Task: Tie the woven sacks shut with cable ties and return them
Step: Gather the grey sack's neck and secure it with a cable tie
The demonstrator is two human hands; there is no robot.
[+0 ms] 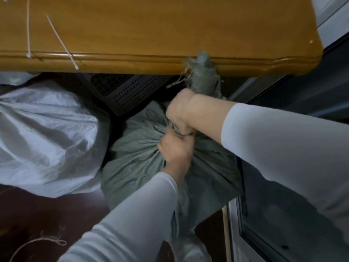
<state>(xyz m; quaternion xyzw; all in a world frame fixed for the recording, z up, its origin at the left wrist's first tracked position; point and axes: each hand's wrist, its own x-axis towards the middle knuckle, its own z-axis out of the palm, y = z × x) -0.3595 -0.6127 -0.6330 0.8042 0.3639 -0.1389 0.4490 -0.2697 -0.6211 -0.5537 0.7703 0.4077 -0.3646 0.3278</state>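
Observation:
A full grey-green woven sack (136, 154) stands on the floor under the table edge. Its gathered neck (203, 72) sticks up in front of the table rim. My right hand (186, 110) grips that neck in a fist just below the loose end. My left hand (176, 148) holds the bunched cloth right under the right hand, fingers curled into the folds. Two white cable ties (62, 42) lie on the table top at the left, their heads hanging over the rim. No tie is visible around the neck.
A white woven sack (47, 133) lies on the floor to the left. A dark perforated crate (124, 91) sits under the wooden table (170, 25). A loose piece of twine (41, 242) lies on the dark floor at lower left. A glass door frame (245, 233) runs along the right.

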